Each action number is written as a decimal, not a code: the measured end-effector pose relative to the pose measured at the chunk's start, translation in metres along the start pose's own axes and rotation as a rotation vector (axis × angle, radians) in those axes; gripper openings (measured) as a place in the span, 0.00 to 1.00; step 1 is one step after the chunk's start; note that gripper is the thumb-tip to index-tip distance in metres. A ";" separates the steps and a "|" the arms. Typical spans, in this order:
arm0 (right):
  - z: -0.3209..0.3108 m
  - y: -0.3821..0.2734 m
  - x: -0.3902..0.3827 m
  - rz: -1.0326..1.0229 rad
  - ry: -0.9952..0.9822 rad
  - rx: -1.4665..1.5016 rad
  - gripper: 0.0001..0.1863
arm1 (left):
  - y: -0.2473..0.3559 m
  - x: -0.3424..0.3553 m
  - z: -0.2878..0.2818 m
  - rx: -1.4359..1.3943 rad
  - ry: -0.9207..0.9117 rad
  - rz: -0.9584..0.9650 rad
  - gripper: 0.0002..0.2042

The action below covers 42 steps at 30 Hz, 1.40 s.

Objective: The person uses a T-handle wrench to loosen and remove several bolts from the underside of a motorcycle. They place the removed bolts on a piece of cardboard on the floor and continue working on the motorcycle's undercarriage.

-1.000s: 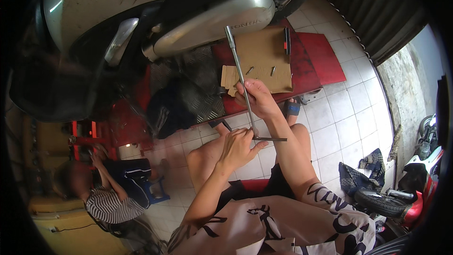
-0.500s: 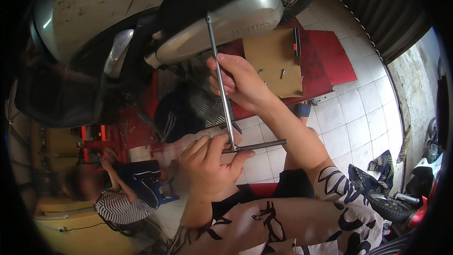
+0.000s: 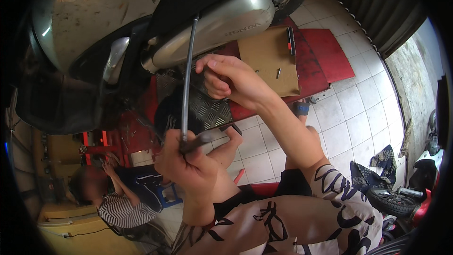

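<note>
A long steel T-handle wrench (image 3: pixel 187 82) runs up from my left hand (image 3: pixel 188 165). The fingers are wrapped around its crossbar, whose near end points toward me and is blurred. The shaft's far end meets the edge of the silver engine side cover (image 3: pixel 214 26) on a scooter; the fastener there is too small to see. Beside the shaft, my right hand (image 3: pixel 231 78) hovers with loosely curled, parted fingers and nothing visible in them. Its index fingertip is very close to the shaft; whether they touch I cannot tell.
A cardboard sheet (image 3: pixel 269 49) with a few small bolts (image 3: pixel 279 72) and a dark bar (image 3: pixel 291 40) lies on the red platform (image 3: pixel 325 61). At left, another person (image 3: pixel 125 203) sits on a blue stool. A small wheel (image 3: pixel 389 205) and dark cloth (image 3: pixel 375 167) are at right.
The wrench's crossbar has turned from pointing right to pointing toward me. My left hand has shifted left with it. My right hand's fingers have come off the shaft.
</note>
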State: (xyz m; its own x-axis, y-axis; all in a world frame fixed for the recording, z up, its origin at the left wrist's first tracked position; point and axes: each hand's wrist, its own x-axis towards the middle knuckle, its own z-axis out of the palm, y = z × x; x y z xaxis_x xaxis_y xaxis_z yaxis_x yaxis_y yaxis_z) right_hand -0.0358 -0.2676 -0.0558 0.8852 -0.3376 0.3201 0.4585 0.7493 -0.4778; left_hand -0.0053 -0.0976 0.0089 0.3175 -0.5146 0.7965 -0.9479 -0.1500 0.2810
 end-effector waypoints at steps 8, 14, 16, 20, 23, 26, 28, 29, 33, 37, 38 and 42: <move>0.007 0.004 -0.021 0.013 -0.076 -0.487 0.18 | -0.007 -0.003 0.007 -0.786 -0.057 -0.752 0.24; 0.031 0.021 -0.025 0.022 -0.235 -0.175 0.19 | 0.026 -0.014 0.031 -1.648 -0.305 -0.839 0.28; 0.031 0.017 -0.028 0.088 -0.229 -0.013 0.17 | 0.035 -0.015 0.040 -1.892 -0.262 -0.882 0.28; 0.011 0.036 -0.023 0.100 -0.246 0.189 0.15 | 0.039 -0.016 0.028 -1.793 -0.437 -1.064 0.29; 0.013 0.030 -0.026 0.065 -0.276 0.250 0.14 | 0.032 -0.034 -0.005 -1.377 -0.506 -0.907 0.30; 0.015 0.032 -0.021 0.045 -0.316 0.189 0.14 | 0.036 -0.037 -0.039 -0.723 -0.378 -0.538 0.30; 0.017 0.035 -0.019 0.024 -0.314 0.189 0.15 | 0.035 -0.042 -0.052 -0.465 -0.205 -0.394 0.30; 0.017 0.036 -0.018 0.023 -0.307 0.190 0.15 | 0.036 -0.040 -0.055 -0.385 -0.173 -0.372 0.29; 0.023 0.042 -0.017 0.046 -0.265 0.247 0.14 | 0.039 -0.024 -0.054 -0.157 -0.242 -0.467 0.24; 0.020 0.037 -0.016 0.016 -0.248 0.268 0.13 | 0.025 -0.041 -0.039 -0.103 -0.648 -0.560 0.24; 0.020 0.036 -0.016 0.017 -0.260 0.273 0.13 | 0.026 -0.046 -0.037 -0.135 -0.763 -0.569 0.25; 0.016 0.030 -0.019 0.012 -0.233 0.246 0.13 | 0.042 -0.041 -0.026 -0.358 -0.699 -0.325 0.29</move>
State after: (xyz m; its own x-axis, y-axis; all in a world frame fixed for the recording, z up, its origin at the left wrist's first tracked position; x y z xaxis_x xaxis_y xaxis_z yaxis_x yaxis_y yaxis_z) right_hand -0.0400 -0.2292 -0.0630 0.8358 -0.2098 0.5073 0.3900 0.8773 -0.2798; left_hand -0.0569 -0.0613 0.0018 0.3724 -0.9131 0.1660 -0.7098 -0.1650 0.6849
